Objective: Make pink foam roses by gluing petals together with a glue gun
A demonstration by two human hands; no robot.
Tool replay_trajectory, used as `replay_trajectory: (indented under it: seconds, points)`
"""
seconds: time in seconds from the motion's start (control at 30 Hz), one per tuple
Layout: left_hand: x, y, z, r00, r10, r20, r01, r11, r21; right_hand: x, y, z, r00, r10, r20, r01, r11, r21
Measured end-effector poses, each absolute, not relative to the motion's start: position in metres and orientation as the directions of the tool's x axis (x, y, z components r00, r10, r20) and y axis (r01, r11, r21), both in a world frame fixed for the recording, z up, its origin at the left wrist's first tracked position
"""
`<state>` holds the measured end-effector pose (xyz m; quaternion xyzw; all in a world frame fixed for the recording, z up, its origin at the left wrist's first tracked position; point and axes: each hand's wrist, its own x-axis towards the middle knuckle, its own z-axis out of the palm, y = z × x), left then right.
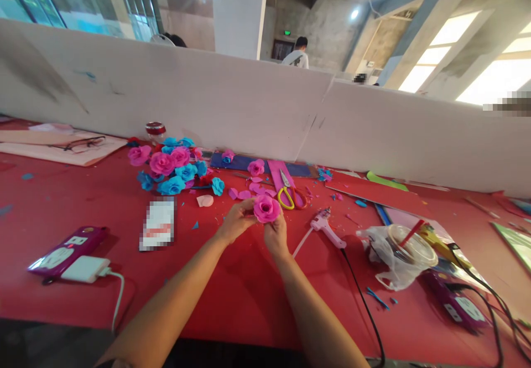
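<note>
Both my hands meet at a pink paper rose (266, 208) above the red table. My left hand (238, 221) closes on its left side, and my right hand (276, 234) grips it from below; the stem, if any, is hidden. Just beyond lie loose pink petals (244, 195) and another pink rose (256, 167). Scissors with yellow and red handles (286, 197) rest near my right hand. To the right lies a pink glue gun (326, 227) with a glue stick in its back end. A bunch of pink, blue and red paper roses (174, 184) is at the back left.
A purple power strip (66, 252) with a white charger (86, 268) is at left, near a blurred white rectangle (158, 224). Right stand a bagged drink cup (410, 246) and a second purple power strip (456, 304) with cables. A white partition (232, 102) borders the table's back.
</note>
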<state>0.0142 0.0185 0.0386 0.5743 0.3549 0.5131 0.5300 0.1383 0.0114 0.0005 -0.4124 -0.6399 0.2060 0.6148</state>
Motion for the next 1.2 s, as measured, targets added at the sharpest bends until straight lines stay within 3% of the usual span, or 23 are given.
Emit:
replay_trajectory:
  seconds: [0.2, 0.33, 0.5, 0.67, 0.83, 0.97, 1.07, 1.2]
  points:
    - [0.007, 0.016, 0.016, 0.158, 0.954, 0.255, -0.134, -0.235, 0.963, 0.138, 0.011, 0.000, 0.018, 0.892, 0.452, 0.166, 0.443, -0.881]
    - [0.003, 0.016, 0.013, 0.151, 0.954, 0.260, -0.120, -0.243, 0.962, 0.138, 0.011, 0.002, 0.002, 0.969, 0.249, -0.080, 0.248, -0.965]
    - [0.003, 0.018, 0.012, 0.166, 0.953, 0.253, -0.138, -0.232, 0.963, 0.134, 0.011, 0.002, -0.031, 0.995, 0.093, -0.292, 0.080, -0.953]
    - [0.000, 0.021, 0.009, 0.221, 0.958, 0.181, -0.277, -0.117, 0.954, 0.139, 0.012, 0.003, -0.110, 0.992, 0.064, -0.317, 0.026, -0.948]
    - [-0.002, 0.020, 0.014, 0.349, 0.929, 0.124, -0.379, 0.019, 0.925, 0.141, 0.010, 0.008, -0.187, 0.973, 0.136, -0.235, 0.091, -0.968]
    - [0.000, 0.020, 0.015, 0.282, 0.954, 0.104, -0.387, 0.014, 0.922, 0.133, 0.007, 0.006, -0.124, 0.973, 0.197, -0.191, 0.171, -0.967]
    - [0.002, 0.020, 0.013, 0.238, 0.967, 0.088, -0.396, 0.014, 0.918, 0.129, 0.007, 0.002, -0.096, 0.983, 0.154, -0.234, 0.128, -0.964]
    - [0.004, 0.019, 0.012, 0.310, 0.939, 0.146, -0.390, -0.015, 0.921, 0.131, 0.008, 0.001, -0.086, 0.988, 0.127, -0.321, 0.094, -0.942]
